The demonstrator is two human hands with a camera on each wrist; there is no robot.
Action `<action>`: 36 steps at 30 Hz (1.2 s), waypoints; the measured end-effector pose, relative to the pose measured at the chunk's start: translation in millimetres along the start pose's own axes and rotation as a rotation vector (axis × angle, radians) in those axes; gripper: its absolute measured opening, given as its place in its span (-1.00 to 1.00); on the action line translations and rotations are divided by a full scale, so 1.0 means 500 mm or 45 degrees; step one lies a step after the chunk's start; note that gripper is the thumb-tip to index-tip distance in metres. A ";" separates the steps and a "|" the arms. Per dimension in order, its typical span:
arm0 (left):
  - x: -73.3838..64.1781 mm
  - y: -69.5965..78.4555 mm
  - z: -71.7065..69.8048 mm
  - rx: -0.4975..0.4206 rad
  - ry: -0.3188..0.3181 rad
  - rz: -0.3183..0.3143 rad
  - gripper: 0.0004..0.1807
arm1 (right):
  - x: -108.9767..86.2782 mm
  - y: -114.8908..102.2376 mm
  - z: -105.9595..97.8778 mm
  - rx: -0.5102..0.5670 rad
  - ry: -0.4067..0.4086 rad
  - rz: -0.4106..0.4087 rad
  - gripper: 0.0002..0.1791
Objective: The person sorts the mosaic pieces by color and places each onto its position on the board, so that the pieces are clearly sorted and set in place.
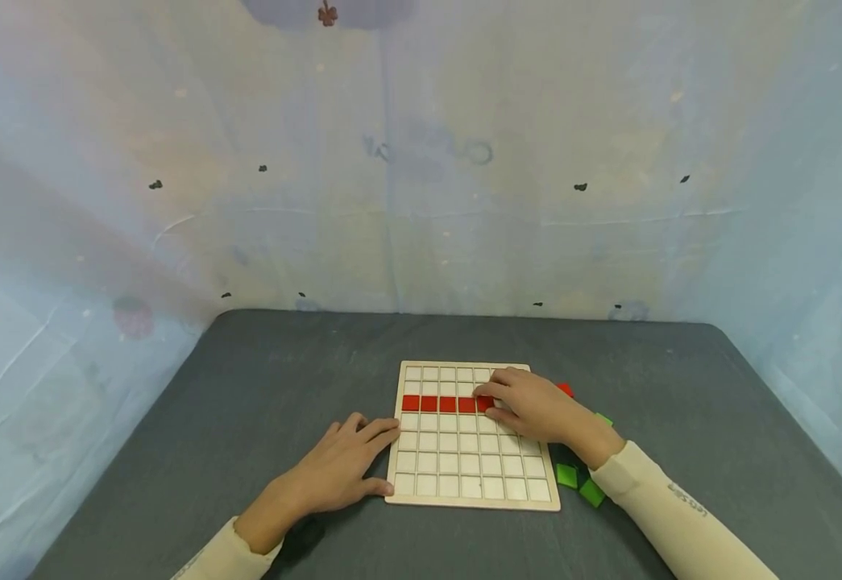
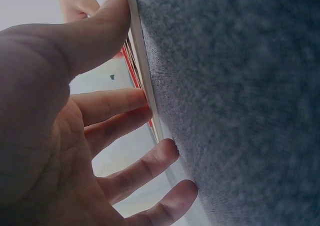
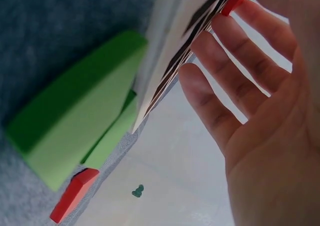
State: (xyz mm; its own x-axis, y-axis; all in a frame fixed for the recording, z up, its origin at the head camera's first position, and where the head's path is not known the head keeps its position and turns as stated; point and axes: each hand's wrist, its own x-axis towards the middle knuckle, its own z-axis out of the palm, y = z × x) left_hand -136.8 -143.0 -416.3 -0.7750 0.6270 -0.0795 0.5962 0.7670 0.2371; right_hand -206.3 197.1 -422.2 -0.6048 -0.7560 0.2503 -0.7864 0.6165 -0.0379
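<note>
A pale wooden grid board point(image 1: 469, 506) lies flat on the dark table. One row of its cells carries several red square tiles point(image 1: 447, 404), side by side from the left edge. At the right end of this row my right hand point(image 1: 532, 407) pinches a red tile point(image 3: 233, 0); the thumb's contact is hidden in the right wrist view. My left hand point(image 1: 341, 467) rests at the board's left side, fingers spread, with thumb and fingertips touching the edge point(image 2: 145, 70). Its palm holds nothing.
Loose green tiles point(image 1: 566, 476) lie right of the board, partly beneath the right forearm. Another red tile point(image 1: 565, 390) lies beyond the right hand, also seen as a red tile point(image 3: 75, 195) from the wrist. A pale patterned curtain point(image 1: 421, 161) hangs behind the table.
</note>
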 end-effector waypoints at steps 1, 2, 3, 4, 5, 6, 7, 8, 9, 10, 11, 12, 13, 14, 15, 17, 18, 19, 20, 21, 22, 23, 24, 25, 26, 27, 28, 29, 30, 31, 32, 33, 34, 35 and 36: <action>0.000 -0.001 0.000 0.001 0.002 0.000 -0.14 | 0.000 0.000 0.000 -0.001 -0.008 0.007 -0.68; 0.000 -0.001 0.001 0.004 0.004 0.002 -0.14 | 0.000 0.000 0.000 -0.002 -0.017 0.013 -0.68; 0.000 -0.001 0.000 0.003 0.006 0.002 -0.14 | 0.000 0.000 0.000 -0.002 -0.027 0.020 -0.67; 0.000 -0.002 0.000 0.004 0.006 0.003 -0.14 | 0.000 0.000 0.000 0.001 -0.035 0.027 -0.67; 0.000 -0.002 0.000 0.005 0.007 0.003 -0.14 | -0.001 0.001 0.000 0.005 -0.043 0.035 -0.67; 0.000 -0.002 0.000 0.005 0.006 0.002 -0.13 | -0.001 0.001 0.001 0.007 -0.049 0.040 -0.67; 0.000 -0.002 0.000 0.006 0.006 0.003 -0.13 | -0.001 0.001 0.000 0.009 -0.053 0.044 -0.66; 0.001 -0.001 -0.001 0.007 0.005 0.002 -0.13 | -0.001 0.001 0.000 0.013 -0.055 0.047 -0.66; 0.001 -0.002 -0.001 0.008 0.005 0.000 -0.13 | -0.001 0.001 0.000 0.016 -0.056 0.048 -0.66; 0.001 -0.002 -0.002 0.011 0.003 -0.001 -0.13 | -0.001 0.001 -0.001 0.021 -0.056 0.050 -0.66; 0.001 -0.002 -0.002 0.012 0.003 -0.002 -0.13 | 0.000 0.001 -0.001 0.025 -0.056 0.051 -0.66; 0.002 -0.002 -0.002 0.014 0.003 -0.003 -0.13 | 0.000 0.000 -0.002 0.027 -0.056 0.053 -0.66; 0.002 -0.002 -0.002 0.016 0.003 -0.005 -0.13 | 0.000 0.000 -0.003 0.031 -0.057 0.056 -0.66; 0.002 -0.002 -0.002 0.016 0.003 -0.006 -0.13 | 0.000 0.000 -0.003 0.036 -0.059 0.060 -0.66; 0.002 -0.002 -0.002 0.017 0.003 -0.006 -0.13 | 0.000 -0.001 -0.004 0.040 -0.062 0.065 -0.66; 0.002 -0.001 -0.002 0.016 0.002 -0.007 -0.13 | -0.001 -0.001 -0.004 0.054 -0.072 0.077 -0.66; 0.001 -0.001 -0.002 0.016 0.003 -0.007 -0.13 | -0.002 -0.002 -0.005 0.058 -0.076 0.082 -0.66; 0.001 -0.001 -0.001 0.015 0.003 -0.007 -0.13 | -0.003 -0.002 -0.005 0.064 -0.081 0.088 -0.66; 0.001 -0.001 -0.001 0.014 0.004 -0.006 -0.13 | -0.004 -0.002 -0.005 0.070 -0.083 0.089 -0.67; 0.000 -0.001 -0.001 0.013 0.006 -0.004 -0.13 | -0.004 -0.002 -0.005 0.075 -0.085 0.090 -0.67; 0.000 0.000 -0.001 0.013 0.008 -0.002 -0.13 | -0.005 -0.002 -0.006 0.078 -0.086 0.089 -0.67; 0.000 0.000 0.000 0.013 0.011 -0.001 -0.13 | -0.006 -0.002 -0.005 0.078 -0.084 0.086 -0.68; 0.000 0.000 0.000 0.013 0.013 0.001 -0.13 | -0.006 -0.002 -0.005 0.078 -0.081 0.082 -0.68; 0.000 0.000 0.000 0.015 0.016 0.004 -0.14 | -0.006 -0.002 -0.005 0.080 -0.078 0.078 -0.69; -0.001 0.000 0.001 0.017 0.017 0.005 -0.14 | -0.006 -0.002 -0.005 0.080 -0.075 0.075 -0.69; -0.001 0.000 0.001 0.019 0.018 0.007 -0.14 | -0.006 -0.002 -0.004 0.079 -0.072 0.072 -0.69; -0.001 0.000 0.001 0.020 0.018 0.006 -0.14 | -0.006 -0.001 -0.004 0.077 -0.068 0.069 -0.69; -0.001 0.000 0.001 0.020 0.018 0.006 -0.14 | -0.005 -0.001 -0.003 0.076 -0.065 0.067 -0.69; -0.001 0.000 0.001 0.020 0.017 0.005 -0.14 | -0.005 -0.001 -0.003 0.076 -0.062 0.065 -0.69; 0.000 0.000 0.001 0.021 0.016 0.004 -0.14 | -0.005 -0.001 -0.003 0.075 -0.059 0.062 -0.69; 0.000 0.000 0.001 0.022 0.015 0.002 -0.14 | -0.005 -0.001 -0.003 0.076 -0.057 0.061 -0.70; 0.000 0.000 0.001 0.022 0.014 0.001 -0.14 | -0.004 -0.001 -0.003 0.077 -0.055 0.060 -0.70; 0.000 0.000 0.001 0.023 0.013 0.000 -0.14 | -0.004 -0.001 -0.003 0.079 -0.053 0.058 -0.70; 0.000 0.000 0.002 0.025 0.013 -0.001 -0.14 | -0.004 -0.001 -0.003 0.081 -0.053 0.056 -0.70; 0.001 0.000 0.002 0.028 0.013 -0.002 -0.14 | -0.004 -0.001 -0.004 0.081 -0.052 0.055 -0.70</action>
State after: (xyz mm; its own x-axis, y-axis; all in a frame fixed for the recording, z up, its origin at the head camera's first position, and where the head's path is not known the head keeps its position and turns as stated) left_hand -136.8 -142.5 -417.1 -0.7779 0.6245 -0.0702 0.5994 0.7709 0.2155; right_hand -204.4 198.7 -420.9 -0.6420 -0.7381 0.2075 -0.7651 0.6346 -0.1097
